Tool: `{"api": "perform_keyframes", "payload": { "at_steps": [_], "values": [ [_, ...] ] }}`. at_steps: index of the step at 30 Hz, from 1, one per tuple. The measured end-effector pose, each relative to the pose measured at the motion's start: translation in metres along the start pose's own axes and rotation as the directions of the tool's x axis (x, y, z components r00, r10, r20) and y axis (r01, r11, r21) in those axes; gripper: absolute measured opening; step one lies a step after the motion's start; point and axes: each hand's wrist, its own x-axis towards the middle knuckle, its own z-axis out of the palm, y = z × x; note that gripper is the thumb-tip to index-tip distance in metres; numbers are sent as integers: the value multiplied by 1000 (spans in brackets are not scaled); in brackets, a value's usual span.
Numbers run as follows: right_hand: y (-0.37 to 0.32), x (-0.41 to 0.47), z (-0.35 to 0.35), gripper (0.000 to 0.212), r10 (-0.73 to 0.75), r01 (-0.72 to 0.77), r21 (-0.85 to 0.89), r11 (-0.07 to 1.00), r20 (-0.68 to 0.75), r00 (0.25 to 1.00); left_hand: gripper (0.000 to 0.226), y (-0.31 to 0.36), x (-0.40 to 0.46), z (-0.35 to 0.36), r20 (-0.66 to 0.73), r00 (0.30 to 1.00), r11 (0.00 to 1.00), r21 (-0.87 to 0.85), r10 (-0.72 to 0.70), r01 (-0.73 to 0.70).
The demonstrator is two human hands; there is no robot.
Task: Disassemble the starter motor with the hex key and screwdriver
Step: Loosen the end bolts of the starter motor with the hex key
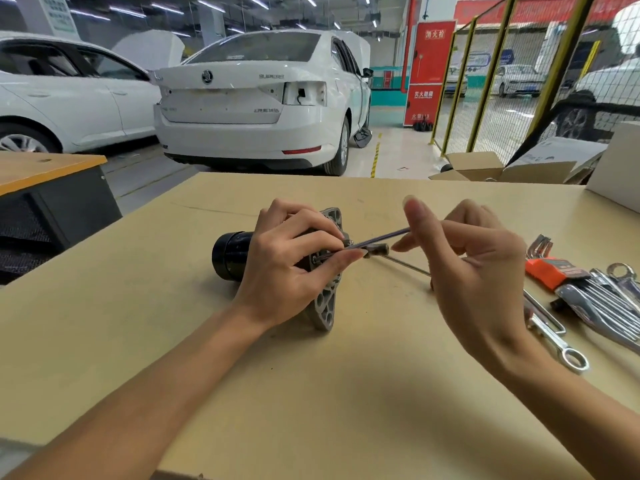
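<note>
Workshop floor behind, with two white cars [263, 98] parked rear-on and a red cabinet [429, 71] by yellow mesh fencing. Nearer, a tan cardboard-covered surface [311, 393]. On it, near the middle, the starter motor [231, 255], lying on its side: long axis running left to right, black round body to the left, grey flange [327, 306] with holes facing right. Left hand [287, 268] laid over the body, fingers curled round it in a firm grip, fingertips at the flange face. Thin hex key [381, 238] reaching from the flange out to the right, slightly upward, into the right hand [471, 268]; that grip loose, index finger raised straight, the shaft probably pinched between thumb and middle finger, contact partly hidden. Far right: an orange holder of hex keys [550, 268] and several wrenches [595, 299]. Open cardboard boxes [485, 168] at the far edge.
</note>
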Motion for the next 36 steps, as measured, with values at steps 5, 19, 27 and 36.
{"api": "perform_keyframes", "payload": {
  "at_steps": [5, 19, 27, 36],
  "values": [
    [-2, 0, 4, 33, 96, -101, 81, 992, 61, 993, 27, 0, 0, 0, -20, 999, 1000, 18, 26, -25],
    [9, -2, 10, 13, -123, 121, 23, 992, 260, 958, 26, 1, -3, 1, -17, 998, 998, 9, 57, -57],
    [0, -6, 10, 27, -145, 129, 102, 986, 168, 975, 23, 0, -3, 0, -12, 997, 997, 0, 74, -74],
    [6, -4, 11, 29, -91, 50, 230, 972, 167, 982, 25, 1, -2, -1, 9, 998, 998, -2, 64, -64]
  ]
}}
